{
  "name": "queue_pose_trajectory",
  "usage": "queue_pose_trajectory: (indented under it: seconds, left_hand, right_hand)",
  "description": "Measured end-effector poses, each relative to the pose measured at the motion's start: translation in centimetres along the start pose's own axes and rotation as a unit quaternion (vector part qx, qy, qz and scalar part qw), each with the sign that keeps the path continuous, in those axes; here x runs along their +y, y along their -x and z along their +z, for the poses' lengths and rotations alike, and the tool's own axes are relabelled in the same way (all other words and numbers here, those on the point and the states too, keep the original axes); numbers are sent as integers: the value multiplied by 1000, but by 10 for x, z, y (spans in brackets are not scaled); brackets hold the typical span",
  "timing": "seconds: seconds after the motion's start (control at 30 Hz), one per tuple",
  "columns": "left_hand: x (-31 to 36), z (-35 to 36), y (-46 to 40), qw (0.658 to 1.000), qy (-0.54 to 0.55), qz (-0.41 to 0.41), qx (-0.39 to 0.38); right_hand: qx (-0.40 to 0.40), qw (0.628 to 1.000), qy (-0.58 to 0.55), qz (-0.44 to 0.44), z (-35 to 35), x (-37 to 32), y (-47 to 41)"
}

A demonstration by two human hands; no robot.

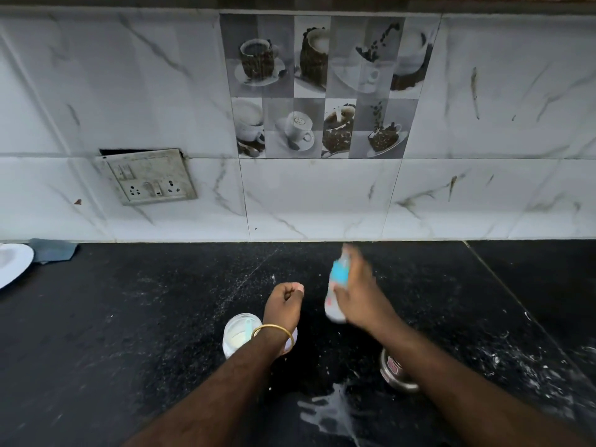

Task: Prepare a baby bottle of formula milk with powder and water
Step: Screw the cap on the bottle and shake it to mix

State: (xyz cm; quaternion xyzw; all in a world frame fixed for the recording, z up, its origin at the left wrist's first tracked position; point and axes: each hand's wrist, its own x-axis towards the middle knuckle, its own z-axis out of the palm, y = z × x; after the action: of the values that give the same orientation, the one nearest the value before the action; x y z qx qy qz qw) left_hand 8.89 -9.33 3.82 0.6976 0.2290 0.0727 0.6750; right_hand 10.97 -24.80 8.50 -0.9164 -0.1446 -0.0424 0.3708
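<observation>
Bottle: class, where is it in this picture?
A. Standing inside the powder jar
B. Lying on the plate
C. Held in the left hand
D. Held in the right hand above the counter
D: the right hand has its grip round the blurred bottle over the counter; the left hand is a fist holding nothing.

The dark surface (129, 317) lies open across its left and middle, up to the tiled wall (322, 201) that closes off the far side. A white plate (13, 262) and a grey cloth (53, 250) sit in the far left corner. Nearer, the open powder jar (238, 333) stands just under the left wrist, and a steel vessel (395, 372) sits beneath the right forearm. A milky spill (329, 414) wets the near strip between the arms. White splashes fleck the right side.
</observation>
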Motion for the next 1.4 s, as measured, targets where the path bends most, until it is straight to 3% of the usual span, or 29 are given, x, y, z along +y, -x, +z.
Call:
queue_pose_trajectory:
  seconds: [0.1, 0.13, 0.17, 0.2, 0.23, 0.27, 0.33, 0.43, 0.47, 0.5, 0.57, 0.6, 0.63, 0.73, 0.77, 0.8, 0.83, 0.87, 0.9, 0.93, 0.97, 1.03, 1.1, 1.13, 1.17, 1.23, 1.27, 1.3, 1.4]
  left_hand:
    - [-3, 1, -1, 1000, 10, -15, 10]
    - [-3, 3, 1, 1000, 17, -19, 11]
    - [-3, 5, 2, 1000, 17, -18, 9]
    - [-3, 6, 3, 1000, 13, -16, 4]
    - [-2, 7, 3, 1000, 9, -11, -3]
    - [-1, 7, 3, 1000, 10, -7, -8]
    - [2, 6, 0, 1000, 20, -1, -8]
    - [0, 6, -3, 1000, 18, -5, 0]
    - [0, 7, -2, 1000, 22, -8, 0]
    - [0, 7, 0, 1000, 25, -11, 2]
    - [-2, 8, 0, 1000, 22, -15, 5]
    - [-3, 7, 1, 1000, 20, -16, 4]
    - [-3, 6, 0, 1000, 22, -14, 4]
    - [-3, 3, -4, 1000, 23, -13, 13]
    - [-4, 2, -4, 999, 25, -14, 16]
    - [-3, 2, -3, 999, 29, -17, 18]
    - [-4, 3, -2, 999, 30, -21, 17]
    - [-4, 4, -2, 999, 29, -24, 15]
    - [-3, 5, -1, 999, 28, -25, 12]
    - [-2, 6, -1, 999, 30, -27, 7]
    - [-1, 6, -1, 999, 33, -28, 2]
    - [0, 6, -3, 999, 38, -29, -2]
    - [-2, 6, -3, 999, 34, -30, 2]
    - [-2, 6, -2, 999, 33, -30, 4]
    - [-2, 7, 0, 999, 30, -29, 4]
    - [-2, 8, 1, 999, 27, -30, -2]
    - [-1, 8, 1, 999, 27, -30, -6]
    - [1, 8, 2, 999, 28, -30, -9]
    - [4, 6, 0, 999, 29, -27, -6]
  right_hand:
    - [255, 956, -117, -89, -20, -25, -12]
    - [265, 956, -98, -82, -13, -21, -9]
    - [208, 974, -54, -69, 0, -12, -3]
    - [81, 996, 0, -28, 15, -3, 7]
    - [-49, 997, 56, 24, 25, 6, 16]
    - [-108, 990, 71, 54, 26, 10, 20]
    - [4, 1000, -15, 19, 15, -1, 5]
    - [236, 961, -123, -79, -6, -28, -9]
    - [227, 966, -92, -85, -2, -24, -7]
    - [155, 984, -42, -78, 6, -17, -1]
    - [-101, 992, 78, 8, 26, 6, 18]
    - [-151, 984, 93, 33, 27, 12, 23]
    - [-114, 991, 59, 22, 23, 12, 20]
    - [179, 977, -88, -73, -7, -10, -6]
    - [242, 961, -94, -95, -12, -14, -10]
    - [248, 962, -67, -96, -10, -11, -10]
    - [188, 978, -28, -86, -2, -4, -7]
    - [56, 997, 22, -43, 10, 2, 0]
    - [-89, 993, 78, 15, 20, 10, 10]
    - [-161, 980, 106, 49, 22, 15, 14]
    - [-142, 985, 84, 47, 16, 13, 11]
    - [62, 997, -28, -23, -7, -4, -6]
    - [248, 960, -92, -86, -27, -25, -12]
    - [286, 951, -76, -95, -26, -26, -10]
    - [259, 962, -35, -81, -16, -22, -5]
    - [27, 998, 53, 16, 13, -6, 12]
    - [-67, 993, 74, 66, 20, 3, 17]
    - [-73, 992, 57, 82, 16, 4, 17]
    - [187, 981, -53, -18, -21, -19, -7]
